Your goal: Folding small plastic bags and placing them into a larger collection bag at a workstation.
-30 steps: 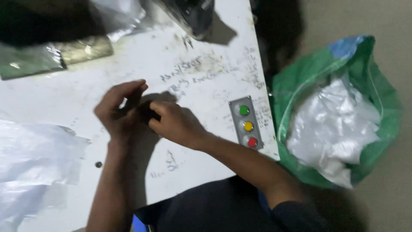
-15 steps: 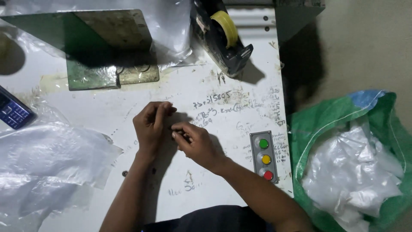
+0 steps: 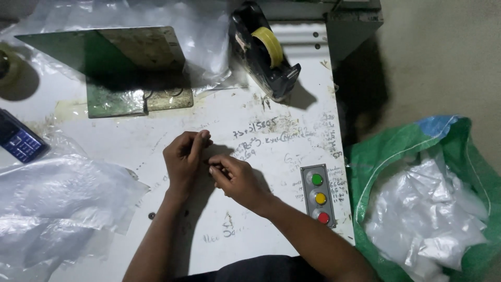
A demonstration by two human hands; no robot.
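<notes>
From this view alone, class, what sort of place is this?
Probably a packing bench in a small workshop: a tape dispenser, a panel of green, yellow and red buttons set in the white table, and a green sack of clear plastic bags.

My hands: left hand [image 3: 183, 156] and right hand [image 3: 236, 178] touching at the desk's [image 3: 271, 230] middle. Tape dispenser [image 3: 263, 49] at far edge. Button panel [image 3: 318, 194] near right edge. Plastic sheets [image 3: 57, 209] at left edge; phone [image 3: 18, 142] behind them. Sack [image 3: 417, 156] off the right edge.
</notes>
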